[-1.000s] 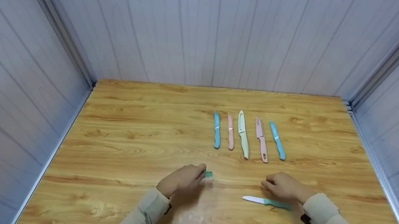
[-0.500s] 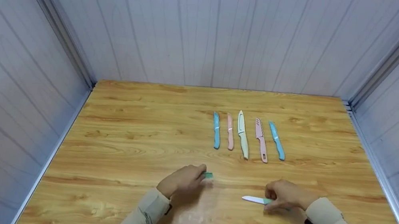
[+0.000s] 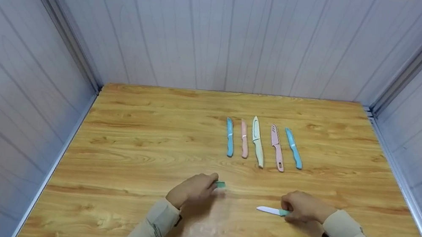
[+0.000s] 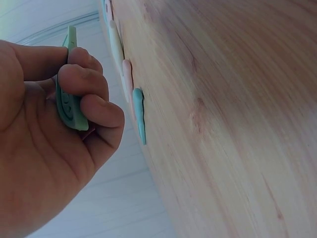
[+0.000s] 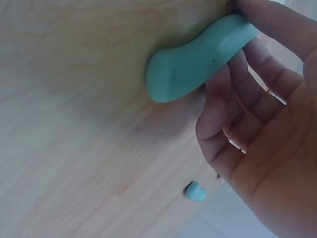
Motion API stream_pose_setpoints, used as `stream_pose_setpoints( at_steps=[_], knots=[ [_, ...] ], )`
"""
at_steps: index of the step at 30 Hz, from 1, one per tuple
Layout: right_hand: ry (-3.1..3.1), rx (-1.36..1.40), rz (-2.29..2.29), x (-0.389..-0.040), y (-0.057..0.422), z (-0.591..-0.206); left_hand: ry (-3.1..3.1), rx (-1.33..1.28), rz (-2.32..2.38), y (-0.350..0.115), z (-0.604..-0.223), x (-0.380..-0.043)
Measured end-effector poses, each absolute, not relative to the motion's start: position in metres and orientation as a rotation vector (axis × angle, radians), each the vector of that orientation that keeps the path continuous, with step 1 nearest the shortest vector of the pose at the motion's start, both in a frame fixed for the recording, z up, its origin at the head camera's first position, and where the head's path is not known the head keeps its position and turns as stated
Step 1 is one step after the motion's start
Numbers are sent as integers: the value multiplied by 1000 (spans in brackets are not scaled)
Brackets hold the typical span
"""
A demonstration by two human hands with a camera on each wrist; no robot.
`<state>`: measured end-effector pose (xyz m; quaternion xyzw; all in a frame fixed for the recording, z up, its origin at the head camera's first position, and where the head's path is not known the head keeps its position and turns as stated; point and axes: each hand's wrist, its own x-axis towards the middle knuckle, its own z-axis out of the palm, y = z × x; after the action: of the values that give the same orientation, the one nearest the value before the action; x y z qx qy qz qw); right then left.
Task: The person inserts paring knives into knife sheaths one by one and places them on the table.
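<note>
In the head view my left hand (image 3: 192, 189) holds a small green knife sheath (image 3: 220, 185) just above the table. The left wrist view has the thumb and curled fingers round this green sheath (image 4: 72, 99). To the right, a paring knife (image 3: 269, 210) lies flat, its white blade pointing left toward the sheath. My right hand (image 3: 305, 207) pinches its green handle, hiding most of it from the head camera. In the right wrist view the rounded handle (image 5: 183, 69) rests at the table surface, with thumb and fingers at its blade end. Blade and sheath are apart.
Behind the hands lies a row of sheathed knives: a blue knife (image 3: 229, 137), a pink knife (image 3: 244, 139), a cream knife (image 3: 258, 142), a larger pink knife (image 3: 277, 148) and another blue knife (image 3: 294, 148). Pale panel walls (image 3: 225, 31) enclose the wooden table (image 3: 140, 132).
My right hand has come down onto the paring knife's green handle and now pinches it. The left hand stays in place with the sheath. The knife has hardly moved.
</note>
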<state>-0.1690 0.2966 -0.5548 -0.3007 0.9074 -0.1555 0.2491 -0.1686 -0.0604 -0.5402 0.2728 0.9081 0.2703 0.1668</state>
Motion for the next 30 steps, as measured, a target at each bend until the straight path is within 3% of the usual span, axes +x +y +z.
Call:
stream_pose_setpoints(
  at_steps=[21,30],
  knots=[
    [2625,-765,-699,-193,286,-550,2539,826,883,-60,-531,-181],
    [2683,-886,-710,-203,277,-536,2561,867,950,-57,-521,-190]
  ],
)
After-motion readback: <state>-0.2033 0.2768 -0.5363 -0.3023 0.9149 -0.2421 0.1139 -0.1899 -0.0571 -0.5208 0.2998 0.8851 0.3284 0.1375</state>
